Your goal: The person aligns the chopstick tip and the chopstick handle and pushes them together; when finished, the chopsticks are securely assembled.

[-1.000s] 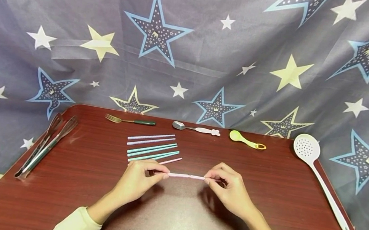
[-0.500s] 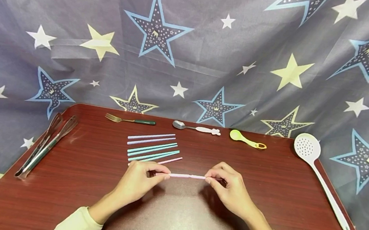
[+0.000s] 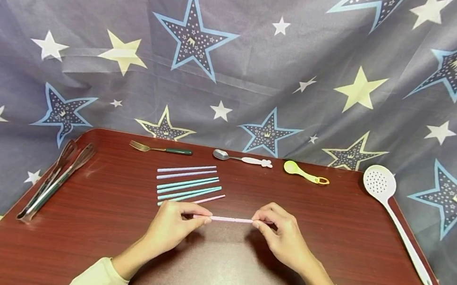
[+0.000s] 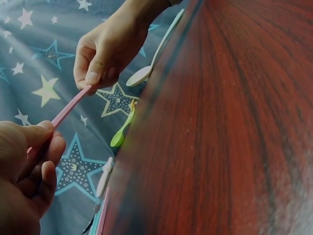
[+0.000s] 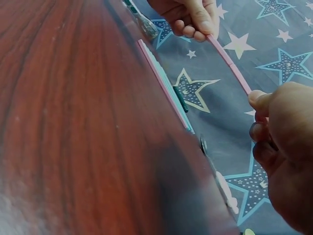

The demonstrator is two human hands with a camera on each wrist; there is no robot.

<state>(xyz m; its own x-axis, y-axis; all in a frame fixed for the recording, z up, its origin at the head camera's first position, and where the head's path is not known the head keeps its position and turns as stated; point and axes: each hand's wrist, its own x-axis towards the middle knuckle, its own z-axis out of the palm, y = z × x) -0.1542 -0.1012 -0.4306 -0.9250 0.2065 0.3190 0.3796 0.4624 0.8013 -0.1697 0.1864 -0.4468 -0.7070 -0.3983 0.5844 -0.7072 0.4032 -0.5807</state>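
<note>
Between my hands a pink drinking straw [image 3: 225, 219] is stretched level above the table, a thin seam showing near its middle. My left hand [image 3: 175, 224] pinches its left part between thumb and fingers, and a short end pokes out behind the fingertips. Thumb and forefinger of my right hand [image 3: 283, 232] pinch the other end. The seam also shows on the straw [image 5: 232, 66] in the right wrist view. Just beyond my left hand lies another pink straw [image 3: 215, 199], partly hidden by that hand, beside several teal straws [image 3: 189, 184] and two purple straws [image 3: 186, 169].
Along the back edge of the table [image 3: 69, 256] lie a green-handled fork [image 3: 163, 149], a white-handled spoon [image 3: 243, 159] and a lime measuring spoon [image 3: 306, 173]. A whisk-like metal utensil [image 3: 57, 181] lies at the left; a white skimmer [image 3: 398, 225] lies at the right. A star-printed cloth [image 3: 239, 58] hangs behind.
My hands have come slightly closer together, and the seam in the straw looks tighter. More of the straw's left end shows behind my left fingers.
</note>
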